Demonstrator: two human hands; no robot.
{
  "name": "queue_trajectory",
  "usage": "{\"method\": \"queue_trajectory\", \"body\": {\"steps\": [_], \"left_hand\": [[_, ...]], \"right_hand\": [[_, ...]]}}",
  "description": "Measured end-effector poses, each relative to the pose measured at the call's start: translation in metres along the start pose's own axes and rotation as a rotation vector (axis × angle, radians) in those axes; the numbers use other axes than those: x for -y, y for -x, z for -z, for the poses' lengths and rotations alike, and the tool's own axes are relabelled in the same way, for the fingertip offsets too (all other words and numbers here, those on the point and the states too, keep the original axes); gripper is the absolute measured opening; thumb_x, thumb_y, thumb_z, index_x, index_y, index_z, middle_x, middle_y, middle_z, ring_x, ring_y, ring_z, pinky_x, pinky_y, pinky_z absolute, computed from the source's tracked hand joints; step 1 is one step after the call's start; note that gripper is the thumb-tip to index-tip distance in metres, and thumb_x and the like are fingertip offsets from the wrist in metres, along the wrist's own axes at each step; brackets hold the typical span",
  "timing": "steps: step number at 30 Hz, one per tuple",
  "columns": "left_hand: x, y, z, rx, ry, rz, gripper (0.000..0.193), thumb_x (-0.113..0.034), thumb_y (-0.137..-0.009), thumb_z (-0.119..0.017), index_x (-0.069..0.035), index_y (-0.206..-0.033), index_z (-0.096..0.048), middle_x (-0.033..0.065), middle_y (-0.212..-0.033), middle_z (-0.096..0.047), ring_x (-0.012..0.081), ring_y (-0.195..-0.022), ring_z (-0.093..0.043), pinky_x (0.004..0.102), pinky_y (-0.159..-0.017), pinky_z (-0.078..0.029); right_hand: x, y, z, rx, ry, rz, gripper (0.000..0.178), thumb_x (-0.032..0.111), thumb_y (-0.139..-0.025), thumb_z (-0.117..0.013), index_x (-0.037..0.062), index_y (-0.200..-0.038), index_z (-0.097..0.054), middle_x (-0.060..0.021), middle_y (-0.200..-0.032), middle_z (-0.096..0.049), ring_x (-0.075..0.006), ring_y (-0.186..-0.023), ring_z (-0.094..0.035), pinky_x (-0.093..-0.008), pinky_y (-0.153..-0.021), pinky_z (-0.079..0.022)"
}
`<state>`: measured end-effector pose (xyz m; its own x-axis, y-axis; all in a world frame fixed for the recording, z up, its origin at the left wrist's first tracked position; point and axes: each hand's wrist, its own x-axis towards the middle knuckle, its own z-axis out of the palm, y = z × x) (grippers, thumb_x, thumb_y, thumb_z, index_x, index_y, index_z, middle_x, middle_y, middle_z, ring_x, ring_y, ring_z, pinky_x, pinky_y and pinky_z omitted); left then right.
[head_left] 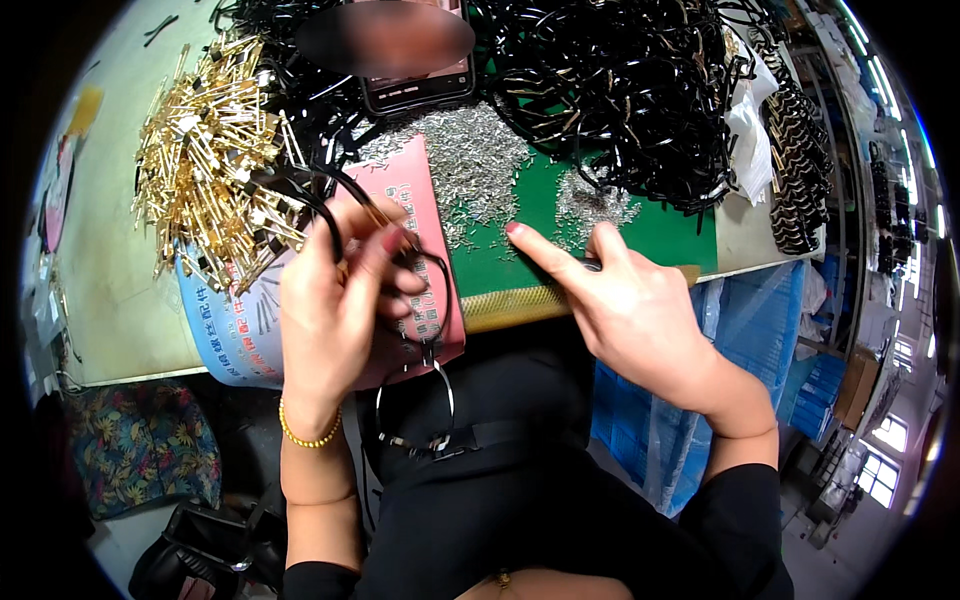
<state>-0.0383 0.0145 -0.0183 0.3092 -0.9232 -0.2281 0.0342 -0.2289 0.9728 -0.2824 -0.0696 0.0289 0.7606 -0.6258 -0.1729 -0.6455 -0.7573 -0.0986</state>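
Observation:
My left hand is raised over the printed sheet with its thumb and fingers closed on thin black cords. Loops of these cords arch above the fingers, and a length hangs down beside them. On the green mat, my right hand stretches its index finger to the edge of a heap of tiny silver metal pieces. Its other fingers are curled, with a small dark thing just showing between them; its kind is hidden. A smaller patch of silver pieces lies just beyond this hand.
Gold metal clips are piled at the left. A big tangle of black cords fills the back, around an upright phone. A pink-and-blue printed sheet overhangs the table edge. Blue crates stand below at the right.

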Motion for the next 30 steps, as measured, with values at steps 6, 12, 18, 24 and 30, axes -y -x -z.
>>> {"method": "queue_trajectory", "body": {"steps": [6, 12, 18, 24, 30], "left_hand": [[0.006, 0.011, 0.002, 0.044, 0.004, -0.061, 0.015, -0.007, -0.106, -0.057, 0.003, -0.117, -0.06, 0.0094, -0.099, -0.073, 0.0097, -0.077, -0.072, 0.0191, -0.057, -0.055], [0.006, 0.013, -0.002, 0.006, 0.016, -0.067, 0.015, -0.009, -0.106, -0.056, 0.001, -0.118, -0.058, 0.0087, -0.099, -0.073, 0.0083, -0.075, -0.07, 0.0179, -0.056, -0.054], [0.011, 0.012, -0.003, -0.009, 0.064, -0.114, 0.01, -0.009, -0.107, -0.054, 0.0, -0.113, -0.054, 0.0091, -0.104, -0.07, 0.0076, -0.074, -0.068, 0.0173, -0.056, -0.053], [0.009, 0.012, -0.003, -0.005, 0.047, -0.102, 0.011, -0.009, -0.107, -0.055, 0.0, -0.113, -0.053, 0.0091, -0.106, -0.069, 0.0077, -0.075, -0.068, 0.0172, -0.056, -0.053], [0.011, 0.011, -0.003, -0.009, 0.069, -0.105, 0.012, -0.007, -0.107, -0.055, 0.001, -0.115, -0.056, 0.0085, -0.106, -0.069, 0.0083, -0.075, -0.069, 0.0176, -0.056, -0.054]], "right_hand": [[-0.003, -0.003, 0.01, 0.044, -0.121, 0.023, 0.068, 0.009, -0.09, -0.064, 0.0305, -0.152, -0.048, -0.014, -0.092, -0.054, -0.0287, -0.063, -0.066, -0.0407, -0.052, -0.054], [-0.003, -0.008, 0.005, 0.048, -0.066, -0.004, 0.069, 0.006, -0.085, -0.064, 0.0277, -0.149, -0.05, -0.0158, -0.096, -0.054, -0.0288, -0.068, -0.068, -0.0413, -0.053, -0.056], [-0.007, -0.001, 0.003, 0.048, -0.091, 0.026, 0.063, 0.007, -0.084, -0.066, 0.025, -0.143, -0.056, -0.0149, -0.098, -0.054, -0.0274, -0.071, -0.068, -0.0393, -0.054, -0.055], [-0.005, -0.004, 0.003, 0.036, -0.086, 0.054, 0.06, 0.006, -0.083, -0.066, 0.0236, -0.14, -0.058, -0.0144, -0.097, -0.054, -0.0263, -0.071, -0.067, -0.0385, -0.053, -0.055], [-0.004, -0.006, 0.001, 0.018, -0.094, 0.031, 0.064, 0.006, -0.083, -0.067, 0.0244, -0.143, -0.057, -0.0148, -0.097, -0.054, -0.0264, -0.067, -0.066, -0.0383, -0.051, -0.054]]}}
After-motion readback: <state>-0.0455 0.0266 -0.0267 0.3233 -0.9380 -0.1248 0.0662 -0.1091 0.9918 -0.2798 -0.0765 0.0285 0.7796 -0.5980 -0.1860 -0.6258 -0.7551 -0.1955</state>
